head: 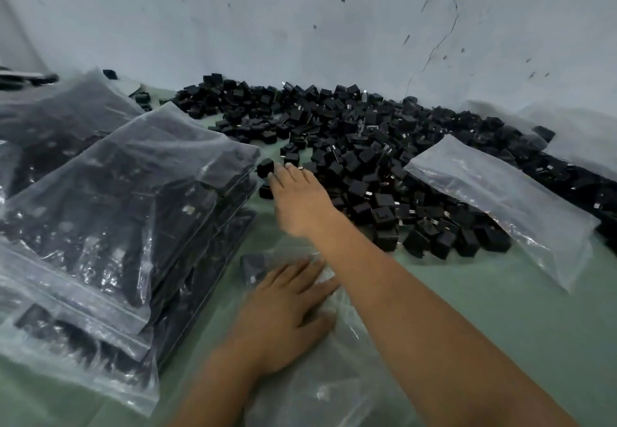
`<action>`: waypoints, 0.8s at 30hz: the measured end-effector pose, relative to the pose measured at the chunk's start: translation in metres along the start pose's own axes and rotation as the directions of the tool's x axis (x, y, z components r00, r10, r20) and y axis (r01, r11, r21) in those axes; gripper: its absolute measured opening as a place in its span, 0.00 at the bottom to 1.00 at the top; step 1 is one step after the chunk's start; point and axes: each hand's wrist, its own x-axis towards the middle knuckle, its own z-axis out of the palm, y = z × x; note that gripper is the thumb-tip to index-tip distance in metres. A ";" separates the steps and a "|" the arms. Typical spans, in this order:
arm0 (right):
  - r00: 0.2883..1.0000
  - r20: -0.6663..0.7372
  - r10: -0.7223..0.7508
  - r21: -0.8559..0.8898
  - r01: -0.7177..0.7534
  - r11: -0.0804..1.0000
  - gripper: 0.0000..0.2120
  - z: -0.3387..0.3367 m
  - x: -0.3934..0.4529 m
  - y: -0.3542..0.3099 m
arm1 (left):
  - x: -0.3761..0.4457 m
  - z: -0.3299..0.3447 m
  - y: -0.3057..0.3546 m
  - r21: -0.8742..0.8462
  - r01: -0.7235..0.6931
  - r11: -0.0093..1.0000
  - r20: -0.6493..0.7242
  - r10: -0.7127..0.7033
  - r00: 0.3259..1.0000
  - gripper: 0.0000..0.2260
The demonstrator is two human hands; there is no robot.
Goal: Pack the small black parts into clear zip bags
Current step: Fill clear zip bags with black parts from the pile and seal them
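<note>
Centre of the frame: right hand (298,200), reaching up-frame across the pale green tabletop (467,293), fingertips pinching one small black cube-shaped plastic part (266,168) at the near left edge of the heap. Thumb hidden behind the hand, so exact grip hard to make out.

Lower centre: left hand (286,306), fingers straight and spread, pressed flat on a clear, crumpled zip bag (334,380) lying on the table. Bag's outline hard to trace against the green surface; its lower part cut off by the bottom edge. One dark part (252,268) faintly visible inside, just above the fingertips.

Upper centre to right: large heap of loose black parts (367,146) spread against the pale blue wall (300,15), some showing small metal prongs. Far end cut off at the right edge.

Right: empty clear plastic bag (500,199) lying partly over the heap, hiding parts beneath. More translucent plastic (574,126) blurred behind it.

Left: stack of filled clear zip bags (127,192), dark contents blurred through the film, lower bags mostly covered by the top one, left side cut off. Second filled stack (60,116) behind, upper left.
</note>
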 end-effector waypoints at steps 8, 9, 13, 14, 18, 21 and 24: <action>0.982 -0.013 0.190 0.060 -0.189 0.980 0.21 0.047 0.019 0.037 | 0.003 -0.002 -0.002 -0.003 0.022 1.000 0.042 -0.022 0.999 0.22; 0.978 -0.043 0.205 0.054 -0.202 0.978 0.21 0.048 0.015 0.046 | 0.003 -0.002 -0.003 -0.011 0.028 1.000 0.045 -0.028 0.999 0.22; 0.953 -0.107 0.282 -0.013 -0.285 0.958 0.20 0.052 -0.020 0.091 | 0.002 -0.005 -0.006 -0.020 0.058 0.998 0.055 -0.057 0.997 0.23; 0.945 -0.114 0.306 -0.029 -0.311 0.950 0.20 0.054 -0.033 0.106 | 0.002 -0.006 -0.006 -0.008 0.067 0.998 0.056 -0.066 0.996 0.23; 0.922 -0.121 0.369 -0.010 -0.372 0.928 0.16 0.060 -0.093 0.166 | 0.016 -0.006 -0.007 0.022 0.078 0.997 0.072 -0.080 0.994 0.21; 0.891 -0.113 0.440 -0.093 -0.450 0.888 0.17 0.056 -0.134 0.199 | 0.046 0.001 -0.007 0.050 0.046 0.998 0.047 -0.048 0.998 0.22; 0.868 -0.020 0.496 -0.020 -0.496 0.868 0.19 0.053 -0.164 0.218 | 0.089 0.005 -0.003 0.077 -0.011 0.997 0.055 0.007 0.998 0.25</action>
